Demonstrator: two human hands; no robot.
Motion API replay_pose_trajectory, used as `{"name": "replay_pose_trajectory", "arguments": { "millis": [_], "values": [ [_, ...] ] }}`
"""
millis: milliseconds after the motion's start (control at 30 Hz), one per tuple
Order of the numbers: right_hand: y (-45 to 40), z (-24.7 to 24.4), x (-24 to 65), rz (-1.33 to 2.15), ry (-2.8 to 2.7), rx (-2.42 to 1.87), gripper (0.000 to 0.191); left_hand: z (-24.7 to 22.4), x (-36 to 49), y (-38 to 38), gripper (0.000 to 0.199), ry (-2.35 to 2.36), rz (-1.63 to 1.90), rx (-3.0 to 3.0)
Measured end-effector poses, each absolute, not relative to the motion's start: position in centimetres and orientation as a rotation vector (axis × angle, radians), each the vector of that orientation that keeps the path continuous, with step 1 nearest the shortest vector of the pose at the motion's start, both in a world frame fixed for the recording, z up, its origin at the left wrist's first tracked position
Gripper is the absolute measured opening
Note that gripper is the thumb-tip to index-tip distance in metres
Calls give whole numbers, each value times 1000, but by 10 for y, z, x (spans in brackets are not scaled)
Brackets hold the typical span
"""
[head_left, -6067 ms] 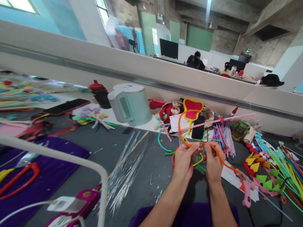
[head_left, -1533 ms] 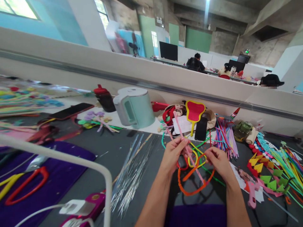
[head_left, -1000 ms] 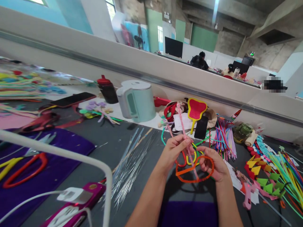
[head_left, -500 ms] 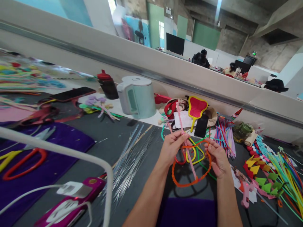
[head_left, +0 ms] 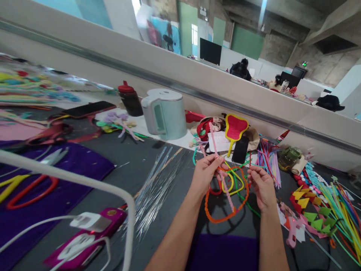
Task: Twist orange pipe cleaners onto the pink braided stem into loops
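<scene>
My left hand [head_left: 207,173] pinches a pink pipe cleaner [head_left: 213,139] that runs up past the fingers and down through an orange pipe-cleaner loop [head_left: 220,221]. The loop's top edge passes by those same fingertips, and the pink stem reaches its lower rim. To the right of the loop is my right hand [head_left: 261,184], its thumb and forefinger drawn together. Whether anything thin is between them is too small to make out. Behind the loop lie a yellow outlined shape [head_left: 241,184] and a red scissor-like handle [head_left: 216,190], partly covered.
A kettle [head_left: 170,116] and a red-capped bottle [head_left: 130,99] stand at the back. Silver wire stems [head_left: 158,203] lie left of my arms. Scissors [head_left: 36,192] rest on purple cloth at far left. A pink glue gun [head_left: 293,229] and pipe-cleaner bundles [head_left: 342,210] are on the right.
My right hand has moved slightly right, away from the orange loop's edge. The loop's right side has drawn in a little. My left hand keeps its pinch.
</scene>
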State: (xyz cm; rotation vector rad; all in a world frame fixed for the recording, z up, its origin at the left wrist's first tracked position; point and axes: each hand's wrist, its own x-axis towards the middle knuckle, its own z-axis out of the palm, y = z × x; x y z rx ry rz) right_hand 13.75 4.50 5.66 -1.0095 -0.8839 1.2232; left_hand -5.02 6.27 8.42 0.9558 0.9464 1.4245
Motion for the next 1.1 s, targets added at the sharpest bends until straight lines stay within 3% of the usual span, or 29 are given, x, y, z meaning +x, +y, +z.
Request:
{"name": "replay_pose_trajectory", "arguments": {
  "millis": [300, 767, 1100],
  "values": [
    [46, 49, 144, 1500, -992, -1053, 27, 85, -49, 62, 24, 923, 1421, 941],
    [37, 58, 135, 1442, -1090, -865, 9, 81, -45, 65, 26, 920, 1447, 866],
    [36, 57, 141, 1670, -886, -676, 23, 83, -39, 61, 27, 862, 1399, 899]
  ]
}}
